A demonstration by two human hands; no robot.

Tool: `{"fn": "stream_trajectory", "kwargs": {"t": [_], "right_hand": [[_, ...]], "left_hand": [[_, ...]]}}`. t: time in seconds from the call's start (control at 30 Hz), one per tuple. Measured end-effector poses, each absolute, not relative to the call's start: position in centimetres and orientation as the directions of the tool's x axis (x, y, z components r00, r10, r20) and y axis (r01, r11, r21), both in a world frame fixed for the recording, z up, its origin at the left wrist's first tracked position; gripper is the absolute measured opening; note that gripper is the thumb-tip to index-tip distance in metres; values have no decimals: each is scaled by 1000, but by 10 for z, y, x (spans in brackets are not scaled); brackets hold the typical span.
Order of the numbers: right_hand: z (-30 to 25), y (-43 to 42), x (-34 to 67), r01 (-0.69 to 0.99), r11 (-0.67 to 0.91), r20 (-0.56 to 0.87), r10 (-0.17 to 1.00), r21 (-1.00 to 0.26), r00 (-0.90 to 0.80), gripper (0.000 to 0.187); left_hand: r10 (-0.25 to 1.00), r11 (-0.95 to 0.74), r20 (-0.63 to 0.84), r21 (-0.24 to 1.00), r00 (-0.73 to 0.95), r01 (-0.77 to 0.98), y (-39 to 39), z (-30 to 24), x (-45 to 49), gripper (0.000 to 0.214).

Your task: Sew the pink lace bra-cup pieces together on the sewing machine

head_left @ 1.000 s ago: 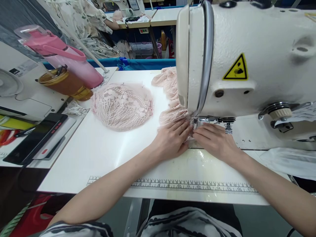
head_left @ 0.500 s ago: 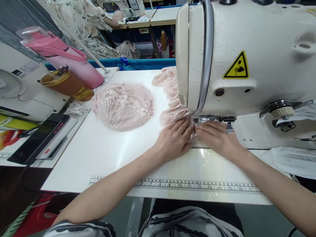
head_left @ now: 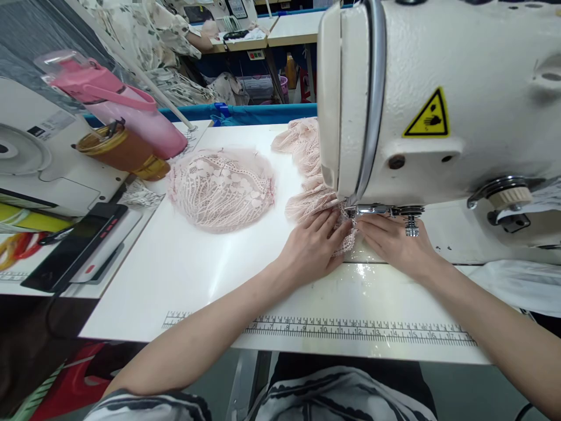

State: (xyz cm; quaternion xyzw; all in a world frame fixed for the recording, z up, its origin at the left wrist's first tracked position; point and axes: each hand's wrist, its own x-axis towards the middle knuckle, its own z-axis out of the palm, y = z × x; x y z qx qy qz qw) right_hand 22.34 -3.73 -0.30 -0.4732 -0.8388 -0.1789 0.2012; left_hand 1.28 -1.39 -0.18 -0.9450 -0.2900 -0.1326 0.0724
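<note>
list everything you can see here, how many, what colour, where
sewing machine: 1, off-white, right
warning sticker: 1, yellow and black, on that machine
lace cloth: at least 1, pale pink, under the machine head
lace piece: 1, pale pink, left of the hands
table: 1, white, centre
ruler strip: 1, black markings, near edge
bottle: 1, pink, upper left
cup: 1, brown, beside bottle
second machine: 1, white, left edge
flat device: 1, black, left
white cloth: 1, white, right edge
co-worker: 1, floral clothing, top left
left hand: 1, bare, on lace cloth
right hand: 1, bare, below machine head
</note>
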Motion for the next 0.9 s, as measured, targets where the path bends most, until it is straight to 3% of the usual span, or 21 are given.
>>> {"fn": "stream_trajectory", "kwargs": {"t": [0.13, 0.4, 0.53, 0.7, 0.9], "right_hand": [[-2, -34, 225, 857, 509, 479, 734, 84, -483, 16], [-2, -41, 223, 830, 513, 503, 669, 220, -547, 29], [-6, -41, 224, 789, 594, 437, 674, 158, -595, 32], [-11, -39, 219, 771, 636, 461, 678, 23, -573, 29], [-14, -41, 210, 773, 628, 479, 652, 94, -588, 21]], "left_hand": [[524, -823, 291, -70, 801, 564, -15, -1, 13, 45], [356, -913, 288, -97, 889, 397, -7, 0, 1, 40], [341, -926, 267, -70, 902, 370, 0, 4, -6, 40], [352, -927, 255, -36, 900, 373, 6, 5, -10, 40], [355, -918, 281, -75, 892, 389, 5, 6, -7, 39]]}}
